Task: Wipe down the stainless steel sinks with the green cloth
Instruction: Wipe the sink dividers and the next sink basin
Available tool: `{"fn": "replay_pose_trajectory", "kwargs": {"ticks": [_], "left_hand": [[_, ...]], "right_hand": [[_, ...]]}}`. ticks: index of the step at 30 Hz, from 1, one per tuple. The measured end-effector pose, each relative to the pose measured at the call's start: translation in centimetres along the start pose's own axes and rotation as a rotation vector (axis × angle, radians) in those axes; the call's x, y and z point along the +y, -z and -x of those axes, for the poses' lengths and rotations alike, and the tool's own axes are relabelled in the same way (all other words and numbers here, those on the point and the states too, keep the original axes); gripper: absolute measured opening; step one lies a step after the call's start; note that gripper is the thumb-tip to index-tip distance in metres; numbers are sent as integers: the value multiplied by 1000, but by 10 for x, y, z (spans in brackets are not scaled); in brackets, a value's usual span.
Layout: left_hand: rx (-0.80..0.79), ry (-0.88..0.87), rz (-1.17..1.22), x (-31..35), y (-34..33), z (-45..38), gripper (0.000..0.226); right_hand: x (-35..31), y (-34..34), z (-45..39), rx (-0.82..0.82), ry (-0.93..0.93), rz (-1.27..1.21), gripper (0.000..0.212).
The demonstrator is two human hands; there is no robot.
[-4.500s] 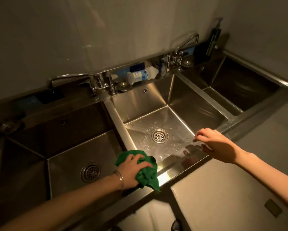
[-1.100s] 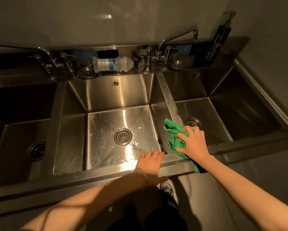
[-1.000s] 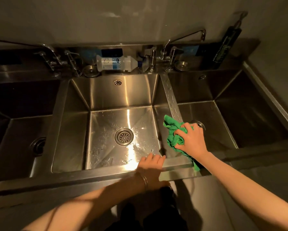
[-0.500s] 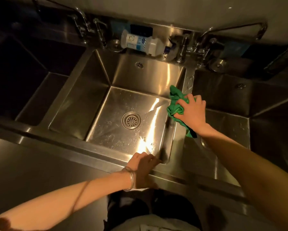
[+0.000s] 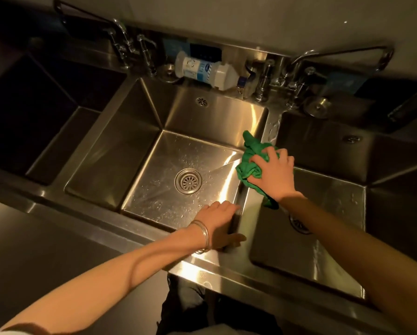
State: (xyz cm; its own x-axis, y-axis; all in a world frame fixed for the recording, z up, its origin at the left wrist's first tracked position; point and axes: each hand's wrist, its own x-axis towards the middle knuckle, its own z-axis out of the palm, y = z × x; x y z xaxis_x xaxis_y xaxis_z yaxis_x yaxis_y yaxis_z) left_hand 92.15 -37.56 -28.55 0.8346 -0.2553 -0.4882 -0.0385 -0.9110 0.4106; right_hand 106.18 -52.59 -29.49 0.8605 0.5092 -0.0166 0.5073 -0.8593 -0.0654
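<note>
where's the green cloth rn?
Head view: cloth is bunched under the right hand, on the divider between middle and right sinks.

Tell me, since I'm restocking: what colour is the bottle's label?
White and blue, on the bottle lying behind the middle sink; head view.
</note>
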Motion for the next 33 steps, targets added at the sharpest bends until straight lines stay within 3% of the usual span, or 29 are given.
{"fn": "replay_pose_trajectory", "kwargs": {"ticks": [5, 11, 17, 21, 25, 33], "left_hand": [[70, 84, -48, 10, 21, -44, 58], [193, 35, -89, -4, 50, -67, 54], [205, -45, -222, -48, 116, -93, 47], [303, -42, -402, -83, 184, -121, 54], [479, -33, -464, -110, 244, -157, 59], [408, -96, -592, -127, 276, -225, 72]], "right_hand": [[13, 6, -32, -41, -4, 62, 47], [38, 10, -94, -48, -114, 81, 51], [50, 22, -146, -151, -199, 70, 60], [38, 24, -139, -191, -246, 92, 63], [22, 38, -133, -283, -143, 93, 62], [-11, 55, -133, -312, -108, 56, 57]]}}
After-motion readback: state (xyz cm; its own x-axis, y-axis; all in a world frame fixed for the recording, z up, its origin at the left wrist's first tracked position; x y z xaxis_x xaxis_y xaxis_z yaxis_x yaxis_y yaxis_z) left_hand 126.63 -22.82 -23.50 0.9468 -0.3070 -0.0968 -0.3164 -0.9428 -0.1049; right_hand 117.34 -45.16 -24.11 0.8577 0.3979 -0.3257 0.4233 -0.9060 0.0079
